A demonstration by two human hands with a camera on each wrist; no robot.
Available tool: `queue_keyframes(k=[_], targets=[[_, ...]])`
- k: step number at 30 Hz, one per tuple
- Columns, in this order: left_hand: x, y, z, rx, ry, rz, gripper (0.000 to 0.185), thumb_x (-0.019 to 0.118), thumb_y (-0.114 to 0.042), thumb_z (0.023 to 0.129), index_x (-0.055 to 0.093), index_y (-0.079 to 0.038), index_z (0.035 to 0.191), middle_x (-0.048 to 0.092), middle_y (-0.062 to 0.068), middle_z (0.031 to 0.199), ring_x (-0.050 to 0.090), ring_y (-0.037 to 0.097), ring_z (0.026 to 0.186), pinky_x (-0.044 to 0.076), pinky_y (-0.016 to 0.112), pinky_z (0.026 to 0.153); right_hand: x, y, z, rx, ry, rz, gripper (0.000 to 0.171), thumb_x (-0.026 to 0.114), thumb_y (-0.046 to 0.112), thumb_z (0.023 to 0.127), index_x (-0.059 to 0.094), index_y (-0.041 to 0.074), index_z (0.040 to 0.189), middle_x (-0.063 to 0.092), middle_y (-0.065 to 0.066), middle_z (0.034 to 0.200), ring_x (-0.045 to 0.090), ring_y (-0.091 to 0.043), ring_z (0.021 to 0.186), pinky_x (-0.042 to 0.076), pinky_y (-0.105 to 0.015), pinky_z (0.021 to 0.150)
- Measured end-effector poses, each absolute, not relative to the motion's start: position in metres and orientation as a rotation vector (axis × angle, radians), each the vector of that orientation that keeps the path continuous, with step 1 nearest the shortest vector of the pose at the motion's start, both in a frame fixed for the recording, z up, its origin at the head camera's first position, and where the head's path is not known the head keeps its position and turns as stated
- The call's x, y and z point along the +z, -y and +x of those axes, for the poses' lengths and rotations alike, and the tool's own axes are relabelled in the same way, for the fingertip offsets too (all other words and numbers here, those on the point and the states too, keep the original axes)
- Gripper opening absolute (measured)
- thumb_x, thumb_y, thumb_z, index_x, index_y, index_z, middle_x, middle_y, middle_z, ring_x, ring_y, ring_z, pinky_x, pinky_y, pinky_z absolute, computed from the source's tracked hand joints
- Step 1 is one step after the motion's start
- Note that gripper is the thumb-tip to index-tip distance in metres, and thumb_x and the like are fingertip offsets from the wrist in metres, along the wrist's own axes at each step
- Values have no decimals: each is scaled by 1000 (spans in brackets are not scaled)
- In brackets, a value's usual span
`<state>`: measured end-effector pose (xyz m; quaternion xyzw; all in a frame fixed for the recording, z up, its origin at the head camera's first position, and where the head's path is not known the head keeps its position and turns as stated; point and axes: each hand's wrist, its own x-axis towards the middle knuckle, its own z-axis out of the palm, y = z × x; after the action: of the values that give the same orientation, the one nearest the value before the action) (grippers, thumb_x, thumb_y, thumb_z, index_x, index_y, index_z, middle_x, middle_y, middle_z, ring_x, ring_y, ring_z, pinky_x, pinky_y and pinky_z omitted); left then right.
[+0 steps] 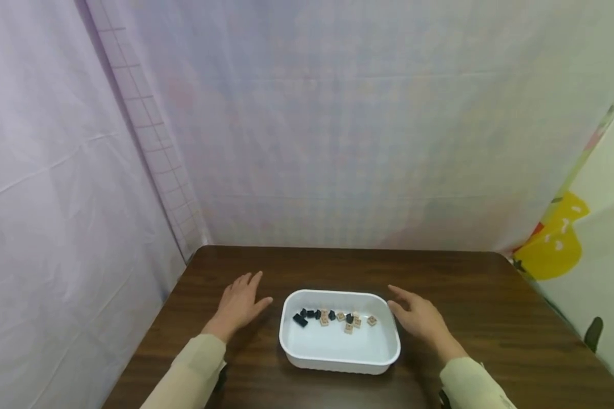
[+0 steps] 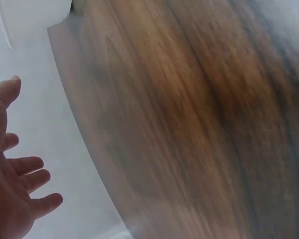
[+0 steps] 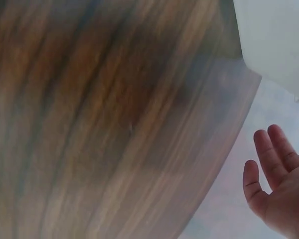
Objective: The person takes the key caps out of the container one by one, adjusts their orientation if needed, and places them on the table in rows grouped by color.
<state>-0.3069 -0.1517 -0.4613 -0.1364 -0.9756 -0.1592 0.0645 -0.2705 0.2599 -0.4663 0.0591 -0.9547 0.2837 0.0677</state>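
In the head view a white plastic tray (image 1: 340, 363) stands on the table, with several black pieces (image 1: 300, 320) gathered at its left and several small beige square pieces (image 1: 372, 320) towards its right. My left hand (image 1: 239, 302) is to the left of the tray, apart from it, fingers spread and holding nothing. On the other side my right hand (image 1: 419, 317) is close by the tray's right rim, its fingers extended and nothing held. Both wrist views show the loose fingers of the left hand (image 2: 12, 184) and the right hand (image 3: 284, 184).
The dark wood-grain table (image 1: 225, 375) ends at a straight far edge. Behind it hangs a pale curtain (image 1: 348, 142), and another white curtain (image 1: 56, 199) runs along the left. A yellow printed shape (image 1: 552, 244) shows on the fabric at the right.
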Motion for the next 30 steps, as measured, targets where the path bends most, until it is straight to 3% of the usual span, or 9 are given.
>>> queue_keyframes(k=[18, 30], targets=[[-453, 134, -310, -555, 2845, -513, 64, 66, -38, 95, 46, -4, 146, 49, 23, 141, 46, 41, 129, 38, 59, 103, -470, -243, -266, 1074, 2794, 58, 36, 60, 19, 97, 63, 8, 131, 69, -17, 111, 65, -34, 101, 49, -53, 87], [-443, 115, -302, -578, 2858, -608, 62, 66, -38, 95, 47, -8, 146, 48, 20, 143, 46, 38, 130, 38, 57, 104, -471, -245, -255, 1138, 2831, -53, 42, 56, 18, 98, 57, 7, 138, 65, -23, 119, 62, -40, 107, 46, -57, 90]])
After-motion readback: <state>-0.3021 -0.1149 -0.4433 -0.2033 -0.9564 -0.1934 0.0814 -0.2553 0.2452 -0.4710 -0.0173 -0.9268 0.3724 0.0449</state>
